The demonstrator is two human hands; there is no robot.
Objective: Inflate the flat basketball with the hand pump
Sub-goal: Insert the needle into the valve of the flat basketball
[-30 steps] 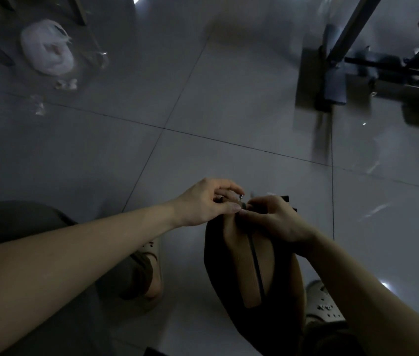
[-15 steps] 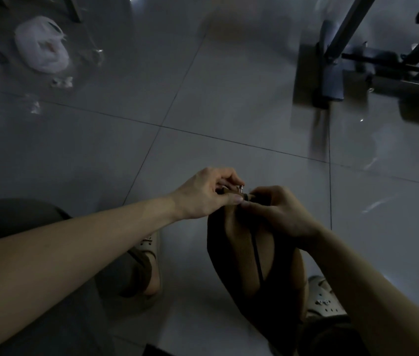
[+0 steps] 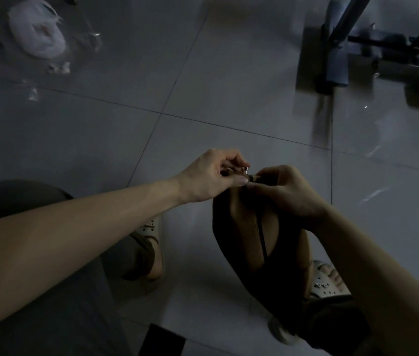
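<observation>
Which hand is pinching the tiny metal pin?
The left hand, its fingers pinching the pin over the flat ball; the right hand only grips the ball's folded top.

My basketball point(image 3: 247, 235) is tan-brown with one black seam line and darker, near-black sides. The needle point(image 3: 246, 171) is silvery. The floor point(image 3: 229, 73) is pale grey tile crossed by thin dark lines. My sandals point(image 3: 152, 228) are cream, the bag point(image 3: 36, 34) white.

Left hand point(image 3: 209, 176), right hand point(image 3: 289, 195), basketball point(image 3: 248, 240) and needle point(image 3: 247, 171) have risen slightly.
</observation>
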